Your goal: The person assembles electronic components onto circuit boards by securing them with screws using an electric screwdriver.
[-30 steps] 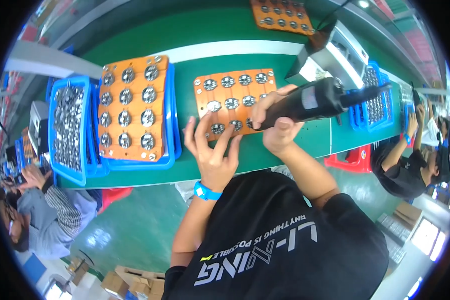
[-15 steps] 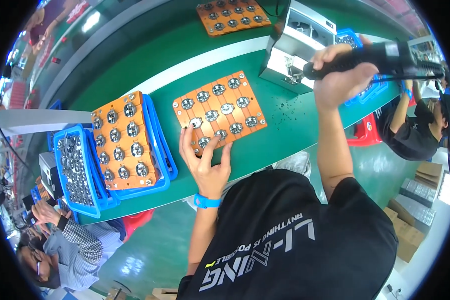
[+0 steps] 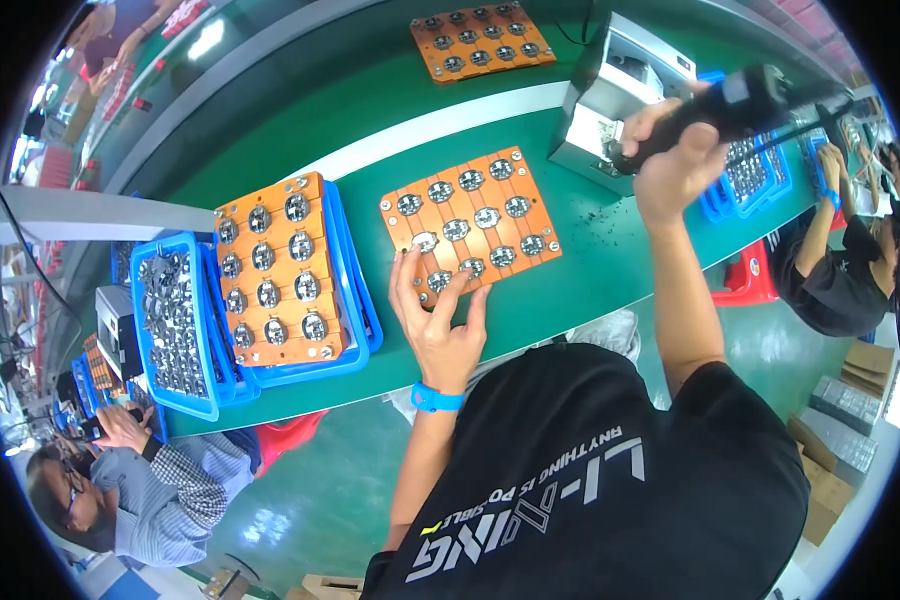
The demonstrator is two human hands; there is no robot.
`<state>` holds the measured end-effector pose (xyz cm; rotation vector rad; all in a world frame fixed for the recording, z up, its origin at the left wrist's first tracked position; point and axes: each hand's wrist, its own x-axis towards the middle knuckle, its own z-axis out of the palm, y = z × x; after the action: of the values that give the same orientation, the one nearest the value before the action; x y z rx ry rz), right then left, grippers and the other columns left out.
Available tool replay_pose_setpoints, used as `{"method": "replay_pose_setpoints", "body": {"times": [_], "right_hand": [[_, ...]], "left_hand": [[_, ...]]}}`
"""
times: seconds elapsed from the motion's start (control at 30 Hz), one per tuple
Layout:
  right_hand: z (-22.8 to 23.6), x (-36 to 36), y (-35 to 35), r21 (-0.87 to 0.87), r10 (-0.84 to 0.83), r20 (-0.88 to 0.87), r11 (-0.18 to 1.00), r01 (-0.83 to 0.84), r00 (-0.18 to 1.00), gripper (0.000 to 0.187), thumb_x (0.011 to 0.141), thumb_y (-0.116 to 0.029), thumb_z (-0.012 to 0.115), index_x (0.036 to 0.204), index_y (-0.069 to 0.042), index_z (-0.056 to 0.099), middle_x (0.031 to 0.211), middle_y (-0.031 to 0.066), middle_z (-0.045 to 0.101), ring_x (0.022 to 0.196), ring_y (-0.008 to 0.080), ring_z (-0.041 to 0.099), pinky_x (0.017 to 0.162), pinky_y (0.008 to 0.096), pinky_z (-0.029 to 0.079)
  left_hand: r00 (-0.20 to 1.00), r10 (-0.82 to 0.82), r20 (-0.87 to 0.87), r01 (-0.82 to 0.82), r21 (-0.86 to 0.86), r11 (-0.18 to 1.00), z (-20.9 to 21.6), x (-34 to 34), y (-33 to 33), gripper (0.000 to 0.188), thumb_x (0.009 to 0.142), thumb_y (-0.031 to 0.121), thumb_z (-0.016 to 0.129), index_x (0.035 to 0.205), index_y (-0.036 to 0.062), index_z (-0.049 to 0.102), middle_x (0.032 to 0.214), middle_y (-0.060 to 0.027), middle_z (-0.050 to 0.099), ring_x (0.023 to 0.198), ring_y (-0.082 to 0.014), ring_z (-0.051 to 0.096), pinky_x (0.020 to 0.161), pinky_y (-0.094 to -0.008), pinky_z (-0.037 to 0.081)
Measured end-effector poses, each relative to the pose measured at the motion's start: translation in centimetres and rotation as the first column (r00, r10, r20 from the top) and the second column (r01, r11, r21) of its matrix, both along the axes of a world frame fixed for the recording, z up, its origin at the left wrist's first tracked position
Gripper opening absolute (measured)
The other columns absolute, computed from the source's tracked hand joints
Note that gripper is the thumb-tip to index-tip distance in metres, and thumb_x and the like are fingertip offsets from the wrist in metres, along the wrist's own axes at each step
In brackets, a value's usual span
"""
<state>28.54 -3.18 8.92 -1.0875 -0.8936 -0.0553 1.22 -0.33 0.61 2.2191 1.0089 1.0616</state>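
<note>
An orange fixture plate (image 3: 530, 182) with rows of small round metal-and-black parts lies on the green bench in front of me. My left hand (image 3: 440, 330), a blue band at its wrist, rests on the plate's near left corner; its fingers are spread and the fingertips touch the plate and parts. Raised at the right, my right hand (image 3: 678, 170) is wrapped round a black corded electric screwdriver (image 3: 735, 105). The tool slants, its narrow end toward a grey box-shaped machine (image 3: 625, 75), probably a screw feeder. Whether the tip touches it I cannot tell.
Left of the plate, another loaded orange plate (image 3: 245, 235) sits on stacked blue trays (image 3: 365, 345), beside a blue bin (image 3: 210, 405) of parts. A third orange plate (image 3: 432, 60) lies at the back. Tiny dark bits (image 3: 600, 225) are scattered near the machine. Co-workers sit at both sides.
The whole view has shifted, so the bench appears further right. My right hand has moved slightly nearer and tilted the screwdriver more steeply. My left hand stays on the plate.
</note>
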Motion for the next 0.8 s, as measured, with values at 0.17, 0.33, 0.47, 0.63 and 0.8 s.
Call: {"method": "replay_pose_setpoints", "body": {"times": [0.17, 0.33, 0.47, 0.63, 0.8], "right_hand": [[1.8, 0.6, -0.2, 0.070, -0.018, -0.035, 0.997, 0.021, 0.999, 0.071, 0.097, -0.064, 0.054, 0.128, -0.002, 0.040, 0.065, 0.0100, 0.053, 0.049, 0.0195, 0.052, 0.050, 0.0334, 0.045], [0.9, 1.8, 0.8, 0.045, -0.111, 0.031, 0.993, 0.109, 0.993, 0.065, 0.102, -0.059, 0.049, 0.128, 0.000, 0.040, 0.064, 0.0107, 0.054, 0.048, 0.0200, 0.053, 0.049, 0.0322, 0.045], [0.1, 2.0, 0.7, 0.015, -0.079, 0.049, 0.997, 0.078, 0.996, 0.054, 0.106, -0.049, 0.047, 0.128, 0.000, 0.040, 0.064, 0.0108, 0.053, 0.048, 0.0194, 0.052, 0.049, 0.0319, 0.045], [0.7, 1.0, 0.5, -0.047, -0.005, -0.033, 0.999, 0.003, 0.999, 0.049, 0.107, -0.045, 0.046, 0.127, -0.001, 0.041, 0.066, 0.0106, 0.051, 0.049, 0.0192, 0.051, 0.049, 0.0320, 0.044], [0.4, -3.4, 0.1, -0.038, 0.168, -0.212, 0.983, -0.180, 0.963, 0.065, 0.102, -0.063, 0.043, 0.133, -0.007, 0.039, 0.067, 0.0078, 0.050, 0.050, 0.0175, 0.049, 0.051, 0.0331, 0.044]], "left_hand": [[1.000, -0.005, 0.017, 0.006, -0.028, 1.000, -0.2, -0.1, 0.0, 0.033, 0.069, 0.005, 0.088, 0.100, 0.0092, 0.077, 0.147, -0.0189, 0.047, 0.137, -0.0426, 0.045, 0.108, -0.0490, 0.042], [1.000, -0.006, 0.016, 0.006, -0.008, 1.000, -0.2, 0.0, 0.0, 0.031, 0.069, 0.004, 0.088, 0.098, 0.0085, 0.077, 0.147, -0.0188, 0.047, 0.137, -0.0422, 0.045, 0.108, -0.0485, 0.043], [1.000, 0.002, 0.027, -0.001, -0.024, 1.000, -0.1, 0.0, -0.1, 0.031, 0.069, 0.004, 0.088, 0.097, 0.0089, 0.077, 0.147, -0.0187, 0.047, 0.138, -0.0422, 0.045, 0.108, -0.0486, 0.044], [1.000, 0.007, 0.024, -0.006, -0.030, 1.000, -0.1, -0.2, -0.2, 0.031, 0.069, 0.004, 0.087, 0.098, 0.0092, 0.077, 0.147, -0.0188, 0.048, 0.137, -0.0425, 0.045, 0.108, -0.0487, 0.043], [0.999, -0.007, 0.044, 0.008, -0.026, 1.000, -0.2, -0.1, 0.0, 0.029, 0.072, 0.008, 0.086, 0.100, 0.0103, 0.078, 0.144, -0.0208, 0.050, 0.134, -0.0458, 0.046, 0.109, -0.0538, 0.041]]}}
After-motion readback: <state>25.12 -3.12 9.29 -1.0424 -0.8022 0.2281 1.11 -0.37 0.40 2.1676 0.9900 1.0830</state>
